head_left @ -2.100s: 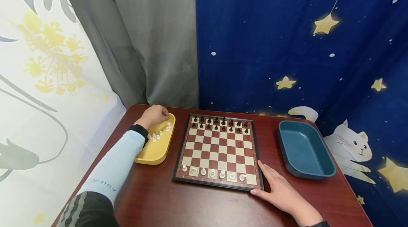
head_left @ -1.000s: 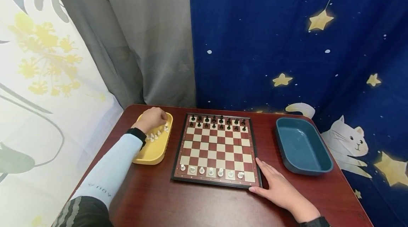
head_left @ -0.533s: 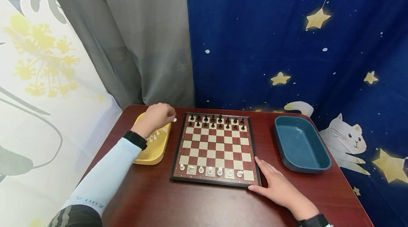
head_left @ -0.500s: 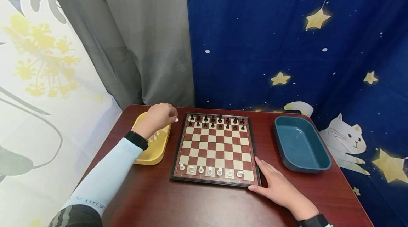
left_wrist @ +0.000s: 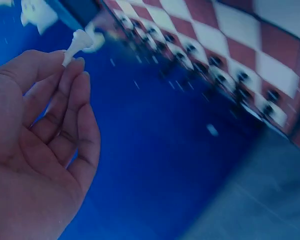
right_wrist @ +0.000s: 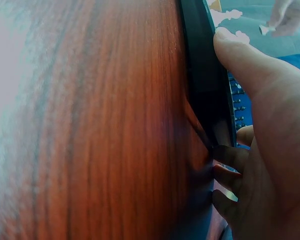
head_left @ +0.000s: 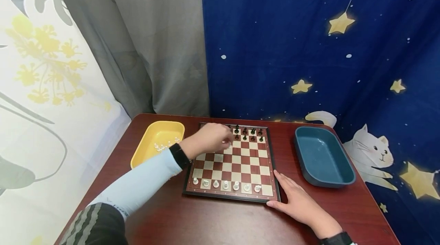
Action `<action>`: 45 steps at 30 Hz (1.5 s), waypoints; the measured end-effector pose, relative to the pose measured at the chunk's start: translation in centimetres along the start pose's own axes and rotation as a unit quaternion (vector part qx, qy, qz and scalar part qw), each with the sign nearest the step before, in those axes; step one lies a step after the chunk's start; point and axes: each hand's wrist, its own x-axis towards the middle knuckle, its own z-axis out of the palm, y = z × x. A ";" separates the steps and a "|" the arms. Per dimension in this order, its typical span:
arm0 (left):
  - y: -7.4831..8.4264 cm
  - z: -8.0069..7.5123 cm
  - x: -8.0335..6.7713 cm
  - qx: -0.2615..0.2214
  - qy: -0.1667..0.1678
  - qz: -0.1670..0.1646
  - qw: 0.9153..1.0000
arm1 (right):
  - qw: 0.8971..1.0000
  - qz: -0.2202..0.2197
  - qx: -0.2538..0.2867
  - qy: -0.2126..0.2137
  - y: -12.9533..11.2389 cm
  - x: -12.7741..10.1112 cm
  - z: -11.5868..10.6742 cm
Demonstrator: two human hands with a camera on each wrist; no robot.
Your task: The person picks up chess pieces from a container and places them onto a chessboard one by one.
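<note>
My left hand [head_left: 209, 138] is over the left far part of the chessboard [head_left: 236, 167] and hides some of the dark pieces there. Between thumb and fingertips it pinches a white chess piece [left_wrist: 79, 44], seen well in the left wrist view; its exact kind is unclear. Along the board's near side stands a row of white chess pieces [head_left: 225, 185]. Two rows of dark chess pieces [head_left: 253, 135] fill the far side. My right hand [head_left: 302, 203] rests against the near right corner, thumb at the front edge and fingers extended along the right side.
A yellow tray [head_left: 141, 148] with several white pieces in it stands left of the board, partly behind my left forearm. To the right is a dark blue tray [head_left: 323, 155]. Curtains [head_left: 254, 46] hang behind the brown table [head_left: 206, 218].
My left hand lifted a white chess piece out of the yellow tray and carried it right, over the board. The right hand stayed at the board's corner.
</note>
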 end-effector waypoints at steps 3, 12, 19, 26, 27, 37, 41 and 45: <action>2.5 0.5 1.5 -0.020 -0.031 0.048 0.998 | 1.000 0.002 0.000 -0.002 0.0 -0.1 0.0; 9.6 2.4 4.6 -0.006 -0.091 0.151 0.984 | 1.000 -0.021 -0.004 0.013 -0.1 -0.2 -0.1; 12.4 3.9 5.3 0.013 -0.106 0.196 0.975 | 0.999 -0.038 -0.015 0.027 -0.1 -0.3 0.0; 13.3 4.7 5.7 0.026 -0.122 0.199 0.972 | 0.999 -0.036 -0.017 0.024 -0.1 -0.3 0.0; 13.3 4.8 5.7 0.028 -0.126 0.198 0.972 | 0.999 -0.036 -0.017 0.023 -0.1 -0.3 -0.1; 13.5 5.7 5.9 0.045 -0.136 0.197 0.970 | 0.999 -0.035 -0.016 0.025 -0.2 -0.2 -0.2; 13.4 5.8 5.9 0.044 -0.135 0.198 0.970 | 0.999 -0.040 -0.019 0.029 -0.3 -0.2 -0.2; 13.4 5.8 5.9 0.040 -0.136 0.196 0.970 | 0.999 -0.040 -0.019 0.029 -0.4 -0.3 -0.3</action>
